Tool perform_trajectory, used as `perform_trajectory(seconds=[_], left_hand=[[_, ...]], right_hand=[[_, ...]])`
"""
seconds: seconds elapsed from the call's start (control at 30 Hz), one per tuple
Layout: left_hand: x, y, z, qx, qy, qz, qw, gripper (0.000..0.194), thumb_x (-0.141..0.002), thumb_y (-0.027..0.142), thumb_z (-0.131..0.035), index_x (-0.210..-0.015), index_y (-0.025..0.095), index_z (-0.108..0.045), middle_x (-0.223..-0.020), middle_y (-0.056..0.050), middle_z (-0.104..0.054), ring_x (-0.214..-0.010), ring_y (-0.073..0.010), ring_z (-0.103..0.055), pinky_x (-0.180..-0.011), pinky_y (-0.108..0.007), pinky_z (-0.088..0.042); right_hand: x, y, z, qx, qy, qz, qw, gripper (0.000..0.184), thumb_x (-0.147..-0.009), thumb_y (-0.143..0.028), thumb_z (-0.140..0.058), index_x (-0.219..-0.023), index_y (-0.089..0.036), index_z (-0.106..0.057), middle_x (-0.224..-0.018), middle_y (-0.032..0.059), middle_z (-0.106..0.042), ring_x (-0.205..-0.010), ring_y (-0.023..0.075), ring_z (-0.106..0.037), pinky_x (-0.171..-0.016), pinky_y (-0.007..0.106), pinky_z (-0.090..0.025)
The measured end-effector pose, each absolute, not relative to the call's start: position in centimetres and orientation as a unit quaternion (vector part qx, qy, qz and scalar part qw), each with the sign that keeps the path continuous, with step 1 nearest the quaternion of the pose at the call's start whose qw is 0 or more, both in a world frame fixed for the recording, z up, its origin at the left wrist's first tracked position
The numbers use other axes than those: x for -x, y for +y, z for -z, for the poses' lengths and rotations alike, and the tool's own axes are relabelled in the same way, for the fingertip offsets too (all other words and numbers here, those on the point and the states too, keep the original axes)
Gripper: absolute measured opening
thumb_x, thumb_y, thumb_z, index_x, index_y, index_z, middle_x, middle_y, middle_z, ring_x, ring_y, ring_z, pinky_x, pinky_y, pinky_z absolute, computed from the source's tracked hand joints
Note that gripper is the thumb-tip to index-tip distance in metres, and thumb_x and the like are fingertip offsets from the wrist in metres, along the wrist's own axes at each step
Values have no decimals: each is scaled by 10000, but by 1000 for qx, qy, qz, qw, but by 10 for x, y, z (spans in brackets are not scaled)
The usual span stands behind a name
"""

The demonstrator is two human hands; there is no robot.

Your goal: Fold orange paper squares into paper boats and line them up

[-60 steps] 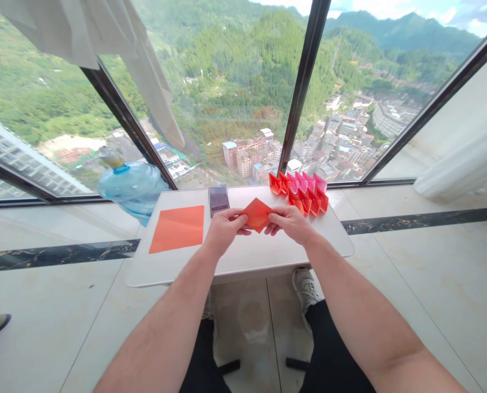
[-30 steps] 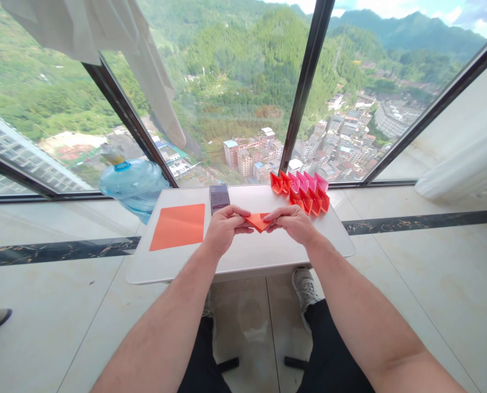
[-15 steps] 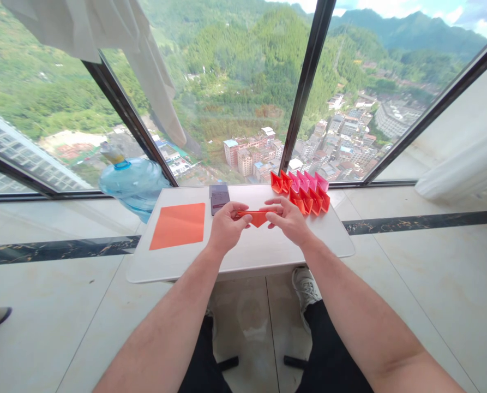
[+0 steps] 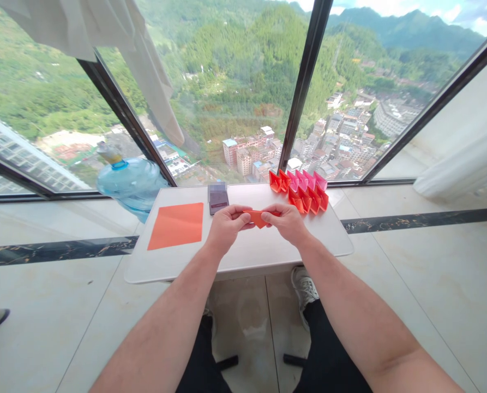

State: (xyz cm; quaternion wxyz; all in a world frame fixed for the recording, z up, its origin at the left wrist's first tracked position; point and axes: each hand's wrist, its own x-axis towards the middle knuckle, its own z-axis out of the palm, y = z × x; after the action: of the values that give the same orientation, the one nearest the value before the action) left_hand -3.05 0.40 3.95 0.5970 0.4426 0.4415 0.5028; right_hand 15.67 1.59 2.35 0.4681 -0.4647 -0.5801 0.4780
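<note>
A small folded piece of orange paper (image 4: 258, 218), with a point facing down toward me, is held up over the white table. My left hand (image 4: 229, 224) pinches its left end between thumb and fingers. On the other end, my right hand (image 4: 286, 221) has its thumb and fingers closed in the same way. Both ends of the paper are partly hidden by my fingers. A flat orange sheet (image 4: 176, 226) lies to the left of my left hand. Beyond my right hand stand rows of folded red paper pieces (image 4: 308, 200) and pink paper pieces (image 4: 306, 179).
The small white table (image 4: 243, 256) stands against tall windows. A phone (image 4: 218, 200) rests near its far edge. Behind the table's left corner is a large blue water bottle (image 4: 132, 183). A shoe (image 4: 304, 285) shows beneath the near edge.
My fingers have closed in on the folded paper, and the raised right fingers have come down onto it. The view has shifted slightly; the other things stay in place.
</note>
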Motion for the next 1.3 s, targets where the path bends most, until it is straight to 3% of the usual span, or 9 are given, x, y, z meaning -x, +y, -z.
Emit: perform_trajectory(seconds=[0.6, 0.83, 1.0, 1.3], left_hand=[[28, 7, -34, -366, 444, -527, 626, 363, -597, 376, -881, -780, 109, -716, -795, -87, -740, -775, -225, -729, -852, -439, -601], [26, 4, -36, -418, 469, -511, 587, 360, -613, 370, -871, -826, 123, -716, -771, -73, -744, -761, -223, -726, -836, -432, -598], [24, 4, -36, -436, 479, -503, 573, 344, -615, 362, -870, -795, 121, -703, -732, -74, -739, -736, -229, -727, -830, -435, -600], [31, 11, -31, -410, 472, -551, 553, 352, -597, 361, -864, -767, 129, -660, -705, -21, -698, -732, -192, -704, -822, -417, -605]], right_hand=[[-152, 15, -17, 466, -602, -434, 482, 267, -772, -455, -737, -815, -192, -743, -707, 24, -691, -625, 148, -607, -601, 290, -503], [-149, 12, -20, 475, -605, -424, 478, 227, -776, -412, -734, -797, -186, -745, -686, 25, -699, -624, 149, -607, -603, 287, -497], [-147, 12, -18, 473, -602, -430, 478, 230, -763, -412, -753, -817, -188, -762, -734, 40, -731, -670, 166, -644, -649, 308, -528], [-155, 17, -23, 476, -547, -456, 515, 285, -684, -422, -815, -824, -180, -752, -663, 10, -695, -590, 138, -612, -573, 280, -502]])
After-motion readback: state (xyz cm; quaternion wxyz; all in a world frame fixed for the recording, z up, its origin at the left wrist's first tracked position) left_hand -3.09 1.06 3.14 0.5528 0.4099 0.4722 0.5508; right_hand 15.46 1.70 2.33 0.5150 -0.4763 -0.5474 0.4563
